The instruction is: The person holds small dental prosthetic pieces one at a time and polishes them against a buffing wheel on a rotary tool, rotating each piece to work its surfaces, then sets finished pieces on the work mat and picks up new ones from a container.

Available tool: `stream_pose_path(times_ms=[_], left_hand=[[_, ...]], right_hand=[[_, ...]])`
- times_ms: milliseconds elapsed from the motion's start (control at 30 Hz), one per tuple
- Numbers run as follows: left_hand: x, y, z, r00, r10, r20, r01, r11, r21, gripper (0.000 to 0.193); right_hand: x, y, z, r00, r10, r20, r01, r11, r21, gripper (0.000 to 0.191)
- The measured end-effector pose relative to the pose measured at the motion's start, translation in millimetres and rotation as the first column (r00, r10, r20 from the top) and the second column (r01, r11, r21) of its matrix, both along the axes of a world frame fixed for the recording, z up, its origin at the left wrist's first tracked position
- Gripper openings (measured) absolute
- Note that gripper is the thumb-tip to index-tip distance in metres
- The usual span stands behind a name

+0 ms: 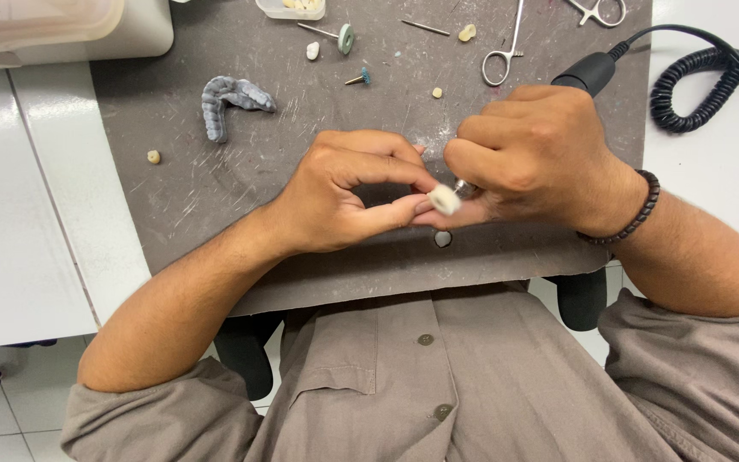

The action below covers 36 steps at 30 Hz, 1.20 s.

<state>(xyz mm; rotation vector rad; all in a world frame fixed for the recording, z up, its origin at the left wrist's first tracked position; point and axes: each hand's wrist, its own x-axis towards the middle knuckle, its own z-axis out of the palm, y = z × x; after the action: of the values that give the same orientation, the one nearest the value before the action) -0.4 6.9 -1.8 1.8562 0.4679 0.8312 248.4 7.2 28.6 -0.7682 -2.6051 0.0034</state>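
Across a white bench [27, 214], a scuffed grey work mat [181, 171] is lying under two bare hands belonging to a person in a grey-brown buttoned shirt [438, 385]. Right of centre, the right hand [532, 158], wearing a dark beaded bracelet [635, 218], is closing all its fingers around a black rotary handpiece [588, 73], whose coiled black cable [703, 85] is trailing off to the far right. Left of it, the left hand [344, 197] is pinching thumb and forefinger together on something too small to make out, pressing it against the white polishing wheel [445, 200] at the tool's tip, near the mat's front edge. Pale dust is gathering on the mat behind the hands, so polishing looks to be well under way, though how much is left cannot be judged. Farther back, one grey dental arch model [228, 101] is lying to the left. Two pairs of steel scissor-handled instruments [506, 51] are resting at the far edge. Two mounted burs are lying nearby, one with a green disc [345, 38], one with a small teal tip [364, 77]. About four loose tooth-like pieces are scattered around, among them a cream one [154, 156] at far left.
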Motion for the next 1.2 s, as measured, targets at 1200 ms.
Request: stream_pose_path(times_ms=[1200], left_hand=[[-1.4,2.9,-2.1,1.0,-0.006,0.007,0.006,1.0,0.013,0.014]], right_hand=[[0.3,-5.7,0.9,0.995,-0.061,0.079,0.051,0.992,0.117,0.057]])
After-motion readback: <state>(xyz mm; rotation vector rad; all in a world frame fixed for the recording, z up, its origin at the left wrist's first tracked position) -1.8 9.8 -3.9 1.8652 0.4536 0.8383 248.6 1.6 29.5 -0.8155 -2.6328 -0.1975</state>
